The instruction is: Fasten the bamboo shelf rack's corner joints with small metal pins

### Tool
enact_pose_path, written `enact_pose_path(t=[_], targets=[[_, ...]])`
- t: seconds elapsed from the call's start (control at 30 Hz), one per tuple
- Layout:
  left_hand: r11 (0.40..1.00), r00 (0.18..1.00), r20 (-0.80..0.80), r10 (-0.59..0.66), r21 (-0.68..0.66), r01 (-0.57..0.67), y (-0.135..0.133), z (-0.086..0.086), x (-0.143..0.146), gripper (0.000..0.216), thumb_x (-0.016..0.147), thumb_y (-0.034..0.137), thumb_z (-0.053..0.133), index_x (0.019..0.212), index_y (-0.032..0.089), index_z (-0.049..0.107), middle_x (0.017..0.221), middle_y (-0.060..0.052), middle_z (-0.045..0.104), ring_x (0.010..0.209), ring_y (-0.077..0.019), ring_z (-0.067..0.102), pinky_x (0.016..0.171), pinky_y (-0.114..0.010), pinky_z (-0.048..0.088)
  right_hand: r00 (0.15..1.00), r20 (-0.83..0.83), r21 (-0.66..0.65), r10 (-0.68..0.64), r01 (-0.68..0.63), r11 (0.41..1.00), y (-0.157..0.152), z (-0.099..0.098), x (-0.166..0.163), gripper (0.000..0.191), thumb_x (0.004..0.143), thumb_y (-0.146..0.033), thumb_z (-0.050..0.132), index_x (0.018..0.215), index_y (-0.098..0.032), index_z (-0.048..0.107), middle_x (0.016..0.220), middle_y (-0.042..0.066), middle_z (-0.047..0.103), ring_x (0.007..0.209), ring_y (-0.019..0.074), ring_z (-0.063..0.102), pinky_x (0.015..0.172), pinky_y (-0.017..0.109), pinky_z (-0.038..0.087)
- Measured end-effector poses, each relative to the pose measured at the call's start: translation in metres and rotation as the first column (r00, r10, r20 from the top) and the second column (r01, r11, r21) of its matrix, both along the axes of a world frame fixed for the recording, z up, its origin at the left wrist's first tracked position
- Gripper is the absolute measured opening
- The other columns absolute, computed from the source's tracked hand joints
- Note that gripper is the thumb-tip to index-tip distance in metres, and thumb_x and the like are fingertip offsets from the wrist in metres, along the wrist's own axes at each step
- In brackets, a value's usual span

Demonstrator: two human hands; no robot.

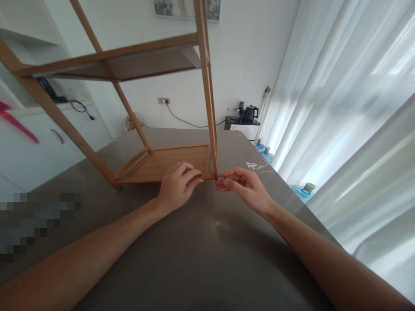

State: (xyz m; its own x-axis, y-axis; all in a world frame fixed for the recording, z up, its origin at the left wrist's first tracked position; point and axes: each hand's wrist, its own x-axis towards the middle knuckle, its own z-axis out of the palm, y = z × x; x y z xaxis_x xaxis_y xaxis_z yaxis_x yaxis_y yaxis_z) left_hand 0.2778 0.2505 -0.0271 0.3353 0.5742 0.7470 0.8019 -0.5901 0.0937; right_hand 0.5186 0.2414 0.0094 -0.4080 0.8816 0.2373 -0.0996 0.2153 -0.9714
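Brown wood is framing the rack (145, 67), which is standing on the grey table (194, 259). The person's left hand (177, 183) is pinching the front edge of the lower shelf (155, 166), while the right hand (246, 185) is bunching its fingertips at the foot of the near right post (209, 108), whether around something small one cannot tell. Bracing the shelf and working square to the post is probably helping most.

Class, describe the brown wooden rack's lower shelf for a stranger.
On the smooth grey table stands a brown wooden rack. Low in it, by the left hand, lies the flat wooden lower shelf; unlike the upper shelf, it shows its top face.
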Motion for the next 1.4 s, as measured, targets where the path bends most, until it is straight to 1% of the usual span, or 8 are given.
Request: enact_pose_path(t=[0.13, 0.33, 0.47, 0.63, 0.77, 1.07, 1.27, 1.4], targets=[[1.000, 1.000, -0.005, -0.001, -0.001, 0.001, 0.000, -0.001, 0.000, 0.023, 0.096, 0.038, 0.057, 0.106, 0.022, 0.070, 0.097, -0.007, 0.062, 0.094, -0.0215, 0.056, 0.086, -0.038, 0.045, 0.997, 0.067, 0.112, -0.035, 0.028, 0.993, 0.007, -0.005, 0.002, 0.032, 0.084, -0.047, 0.071, 0.088, -0.016, 0.068, 0.081, 0.007, 0.073, 0.071, 0.0186, 0.071, 0.070, 0.034, 0.060], [1.000, 1.000, -0.017, -0.020, 0.003, 0.020, 0.000, -0.004, 0.000, 0.024, 0.096, 0.039, 0.057, 0.107, 0.023, 0.070, 0.098, -0.007, 0.063, 0.094, -0.0217, 0.057, 0.087, -0.038, 0.045, 0.930, 0.195, 0.341, -0.310, 0.233, 0.911, 0.021, -0.008, 0.000, 0.035, 0.084, -0.052, 0.069, 0.070, -0.019, 0.069, 0.064, 0.002, 0.064, 0.055, 0.0139, 0.059, 0.055, 0.026, 0.048], [1.000, 1.000, -0.019, -0.023, 0.002, 0.023, 0.000, -0.004, 0.000, 0.024, 0.095, 0.039, 0.057, 0.107, 0.022, 0.070, 0.098, -0.007, 0.063, 0.093, -0.0215, 0.057, 0.086, -0.038, 0.045, 0.942, 0.148, 0.249, -0.300, 0.258, 0.934, 0.030, -0.009, -0.006, 0.035, 0.081, -0.052, 0.071, 0.080, -0.017, 0.073, 0.064, 0.003, 0.067, 0.055, 0.0149, 0.060, 0.055, 0.027, 0.050], [1.000, 1.000, -0.019, -0.019, -0.001, 0.019, 0.000, -0.004, 0.000, 0.024, 0.095, 0.039, 0.058, 0.105, 0.022, 0.070, 0.097, -0.006, 0.063, 0.092, -0.0214, 0.056, 0.087, -0.038, 0.045, 0.936, 0.114, 0.242, -0.334, 0.300, 0.923, 0.036, -0.013, -0.011, 0.048, 0.081, -0.048, 0.072, 0.118, -0.018, 0.066, 0.068, 0.002, 0.071, 0.050, 0.0151, 0.062, 0.051, 0.027, 0.052], [1.000, 1.000, -0.012, -0.019, 0.001, 0.019, -0.001, -0.004, 0.001, 0.023, 0.095, 0.039, 0.058, 0.106, 0.022, 0.070, 0.097, -0.006, 0.062, 0.093, -0.0215, 0.057, 0.087, -0.038, 0.045, 0.897, 0.202, 0.324, -0.393, 0.317, 0.891, 0.038, -0.019, -0.008, 0.030, 0.085, -0.047, 0.067, 0.094, -0.019, 0.074, 0.077, 0.006, 0.075, 0.063, 0.0189, 0.071, 0.063, 0.030, 0.057], [1.000, 1.000, 0.012, -0.016, 0.005, 0.016, 0.000, 0.000, 0.004, 0.023, 0.095, 0.038, 0.058, 0.106, 0.022, 0.070, 0.098, -0.006, 0.062, 0.094, -0.0214, 0.057, 0.087, -0.037, 0.045, 0.897, 0.383, 0.363, -0.222, 0.074, 0.929, 0.031, -0.019, 0.017, 0.030, 0.090, -0.031, 0.062, 0.115, -0.022, 0.075, 0.097, 0.005, 0.078, 0.089, 0.0229, 0.073, 0.082, 0.033, 0.055], [1.000, 1.000, 0.016, -0.015, 0.006, 0.015, 0.001, -0.001, 0.004, 0.023, 0.095, 0.038, 0.058, 0.106, 0.022, 0.070, 0.098, -0.006, 0.062, 0.095, -0.0214, 0.057, 0.087, -0.037, 0.045, 0.851, 0.459, 0.468, -0.256, 0.014, 0.884, 0.033, -0.021, 0.023, 0.034, 0.092, -0.045, 0.059, 0.089, -0.019, 0.080, 0.080, 0.006, 0.073, 0.073, 0.0184, 0.067, 0.069, 0.029, 0.052], [1.000, 1.000, 0.019, -0.013, 0.011, 0.013, 0.000, -0.001, 0.004, 0.023, 0.095, 0.039, 0.058, 0.105, 0.022, 0.070, 0.097, -0.006, 0.062, 0.094, -0.0212, 0.057, 0.087, -0.037, 0.045, 0.917, 0.378, 0.199, -0.128, 0.054, 0.978, 0.031, -0.023, 0.018, 0.038, 0.086, -0.051, 0.066, 0.085, -0.015, 0.077, 0.073, 0.007, 0.072, 0.064, 0.0179, 0.067, 0.065, 0.030, 0.055]])
